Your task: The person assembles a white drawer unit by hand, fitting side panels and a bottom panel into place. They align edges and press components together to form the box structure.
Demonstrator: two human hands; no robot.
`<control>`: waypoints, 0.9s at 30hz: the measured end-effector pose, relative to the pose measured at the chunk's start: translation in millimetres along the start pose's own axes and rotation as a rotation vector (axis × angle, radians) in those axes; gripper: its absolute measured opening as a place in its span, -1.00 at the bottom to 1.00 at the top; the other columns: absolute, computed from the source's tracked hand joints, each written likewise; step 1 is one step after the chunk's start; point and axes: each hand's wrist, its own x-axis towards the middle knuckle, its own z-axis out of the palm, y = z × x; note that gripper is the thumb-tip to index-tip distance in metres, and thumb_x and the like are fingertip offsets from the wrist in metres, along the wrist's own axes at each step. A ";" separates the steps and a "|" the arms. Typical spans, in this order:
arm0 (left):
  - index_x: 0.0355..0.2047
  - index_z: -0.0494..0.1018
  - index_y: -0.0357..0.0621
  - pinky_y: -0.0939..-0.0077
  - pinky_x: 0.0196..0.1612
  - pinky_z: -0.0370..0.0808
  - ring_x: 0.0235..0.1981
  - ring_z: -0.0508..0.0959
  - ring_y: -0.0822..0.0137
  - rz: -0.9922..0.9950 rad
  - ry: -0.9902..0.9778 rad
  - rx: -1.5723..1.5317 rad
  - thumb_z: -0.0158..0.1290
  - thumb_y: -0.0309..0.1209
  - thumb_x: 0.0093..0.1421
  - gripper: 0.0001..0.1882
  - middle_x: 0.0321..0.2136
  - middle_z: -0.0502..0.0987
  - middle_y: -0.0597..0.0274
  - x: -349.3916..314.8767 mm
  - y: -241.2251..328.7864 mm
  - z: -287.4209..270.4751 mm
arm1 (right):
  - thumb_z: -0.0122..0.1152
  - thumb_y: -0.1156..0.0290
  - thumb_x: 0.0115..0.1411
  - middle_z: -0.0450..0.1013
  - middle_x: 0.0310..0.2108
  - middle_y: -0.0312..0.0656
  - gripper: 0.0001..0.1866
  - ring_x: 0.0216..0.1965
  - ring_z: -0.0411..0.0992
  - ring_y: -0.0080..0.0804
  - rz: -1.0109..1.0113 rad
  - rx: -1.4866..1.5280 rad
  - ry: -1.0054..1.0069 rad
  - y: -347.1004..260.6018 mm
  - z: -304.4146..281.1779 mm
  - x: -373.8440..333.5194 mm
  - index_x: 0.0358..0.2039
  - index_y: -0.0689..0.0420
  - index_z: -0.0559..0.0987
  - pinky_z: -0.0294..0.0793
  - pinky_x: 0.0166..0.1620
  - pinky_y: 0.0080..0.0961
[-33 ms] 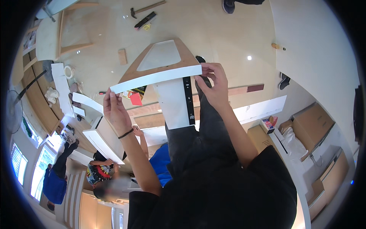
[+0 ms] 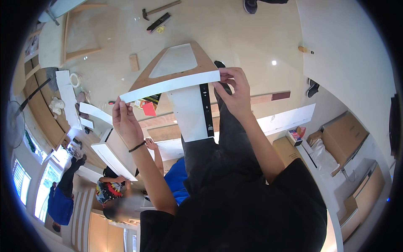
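Observation:
A long white strip-like board edge (image 2: 170, 85) spans between my two hands, tilted a little, higher at its right end. My left hand (image 2: 126, 122) pinches its left end. The fingers and thumb of my right hand (image 2: 235, 90) close on the right end. Beyond the strip is a brown wooden panel (image 2: 140, 82) with a pale inset (image 2: 174, 61); whether it joins the strip I cannot tell. Nearer my legs, below the strip, a white panel (image 2: 189, 115) carries a black metal rail (image 2: 206, 110) along its right side.
A hammer (image 2: 161, 9) and a black tool (image 2: 158, 22) lie on the floor ahead. At left are a tape roll (image 2: 75, 80) and a white cabinet piece (image 2: 115, 155). Another person's hand (image 2: 151, 144) shows beside my left forearm. Cardboard boxes (image 2: 344, 133) stand at right.

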 end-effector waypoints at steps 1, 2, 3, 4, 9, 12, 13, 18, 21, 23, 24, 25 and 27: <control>0.08 0.46 -0.38 0.66 -0.15 0.48 -0.22 0.50 0.51 -0.005 0.007 -0.003 0.03 -0.47 0.41 -0.71 -0.21 0.56 0.22 2.0 -1.5 -1.6 | 0.37 0.62 0.14 0.40 -0.10 -0.18 -0.66 -0.13 0.50 -0.42 -0.015 -0.013 -0.027 1.8 -2.8 1.5 -0.07 0.23 0.53 0.59 -0.03 -0.52; 0.07 0.46 -0.38 0.65 -0.15 0.47 -0.22 0.49 0.51 -0.008 0.013 -0.006 0.04 -0.47 0.41 -0.71 -0.20 0.56 0.22 5.7 -3.3 -2.3 | 0.44 0.55 0.11 0.40 -0.12 -0.17 -0.61 -0.18 0.51 -0.42 -0.044 -0.023 -0.048 3.9 -3.7 5.6 -0.05 0.22 0.53 0.61 -0.05 -0.51; 0.06 0.47 -0.39 0.64 -0.15 0.46 -0.22 0.48 0.51 -0.028 0.069 -0.012 0.04 -0.47 0.41 -0.71 -0.19 0.55 0.21 6.8 -4.2 -3.7 | 0.44 0.55 0.11 0.40 -0.12 -0.18 -0.61 -0.19 0.51 -0.42 -0.056 -0.025 -0.060 5.5 -5.2 7.3 -0.06 0.22 0.53 0.61 -0.04 -0.51; 0.07 0.46 -0.38 0.65 -0.15 0.47 -0.22 0.48 0.51 0.000 0.001 -0.024 0.04 -0.47 0.41 -0.71 -0.18 0.55 0.21 11.4 -7.6 -2.8 | 0.45 0.55 0.10 0.41 -0.13 -0.18 -0.61 -0.20 0.51 -0.42 -0.078 -0.027 -0.066 7.7 -6.3 11.8 -0.06 0.22 0.53 0.61 -0.04 -0.51; 0.10 0.44 -0.38 0.65 -0.15 0.46 -0.21 0.48 0.51 -0.004 -0.077 -0.074 0.04 -0.48 0.41 -0.69 -0.16 0.54 0.21 13.9 -10.7 -8.9 | 0.49 0.51 0.07 0.44 -0.15 -0.20 -0.61 -0.22 0.49 -0.45 -0.148 0.004 -0.105 11.9 -10.0 22.8 -0.09 0.20 0.55 0.60 -0.08 -0.52; 0.11 0.43 -0.39 0.66 -0.15 0.46 -0.20 0.49 0.49 -0.008 0.012 -0.037 0.03 -0.49 0.41 -0.68 -0.15 0.54 0.19 16.0 -10.5 -12.4 | 0.50 0.51 0.07 0.47 -0.15 -0.22 -0.62 -0.24 0.47 -0.49 -0.207 -0.030 -0.149 14.6 -10.7 29.1 -0.11 0.18 0.56 0.59 -0.10 -0.52; 0.11 0.42 -0.39 0.66 -0.16 0.46 -0.20 0.49 0.49 0.011 -0.008 -0.037 0.03 -0.49 0.41 -0.68 -0.14 0.54 0.19 17.3 -11.2 -12.7 | 0.51 0.49 0.06 0.48 -0.16 -0.23 -0.62 -0.25 0.47 -0.50 -0.233 -0.043 -0.151 16.5 -11.0 31.1 -0.12 0.17 0.57 0.58 -0.11 -0.52; 0.13 0.41 -0.38 0.65 -0.14 0.44 -0.18 0.49 0.48 0.040 0.019 -0.102 0.05 -0.49 0.39 -0.66 -0.10 0.53 0.21 14.2 -16.2 -12.9 | 0.53 0.48 0.03 0.53 -0.19 -0.23 -0.60 -0.28 0.51 -0.48 -0.304 0.022 -0.182 30.1 -13.2 35.6 -0.12 0.17 0.58 0.59 -0.13 -0.53; 0.09 0.42 -0.37 0.61 -0.10 0.43 -0.18 0.49 0.46 0.052 -0.031 -0.155 0.05 -0.49 0.39 -0.70 -0.11 0.51 0.23 11.8 -20.7 -12.5 | 0.53 0.49 0.03 0.53 -0.19 -0.22 -0.59 -0.26 0.53 -0.47 -0.304 0.081 -0.200 38.4 -14.8 36.8 -0.10 0.17 0.58 0.60 -0.12 -0.54; 0.07 0.43 -0.36 0.62 -0.09 0.44 -0.18 0.48 0.46 0.057 -0.056 -0.182 0.04 -0.49 0.40 -0.72 -0.12 0.51 0.24 12.5 -22.6 -13.1 | 0.52 0.51 0.03 0.53 -0.20 -0.21 -0.59 -0.25 0.54 -0.47 -0.317 0.096 -0.206 42.5 -15.1 38.1 -0.09 0.18 0.58 0.61 -0.11 -0.54; 0.06 0.43 -0.36 0.61 -0.10 0.44 -0.18 0.48 0.46 0.055 -0.052 -0.185 0.05 -0.49 0.40 -0.72 -0.12 0.50 0.24 13.0 -23.1 -14.0 | 0.52 0.52 0.04 0.53 -0.20 -0.22 -0.59 -0.25 0.54 -0.47 -0.316 0.082 -0.205 44.0 -14.5 38.7 -0.09 0.19 0.58 0.61 -0.11 -0.54; 0.05 0.43 -0.36 0.61 -0.10 0.44 -0.18 0.47 0.45 0.058 -0.049 -0.189 0.05 -0.49 0.39 -0.73 -0.12 0.50 0.23 14.8 -23.5 -14.5 | 0.51 0.53 0.04 0.53 -0.19 -0.22 -0.59 -0.25 0.54 -0.48 -0.320 0.074 -0.203 45.1 -14.3 39.5 -0.08 0.19 0.58 0.61 -0.10 -0.53; 0.04 0.43 -0.36 0.60 -0.10 0.45 -0.18 0.47 0.45 0.062 -0.058 -0.189 0.06 -0.49 0.39 -0.73 -0.12 0.50 0.23 16.2 -23.5 -16.3 | 0.52 0.50 0.04 0.53 -0.21 -0.24 -0.60 -0.26 0.55 -0.48 -0.333 0.087 -0.196 46.8 -13.1 40.1 -0.10 0.19 0.58 0.62 -0.10 -0.53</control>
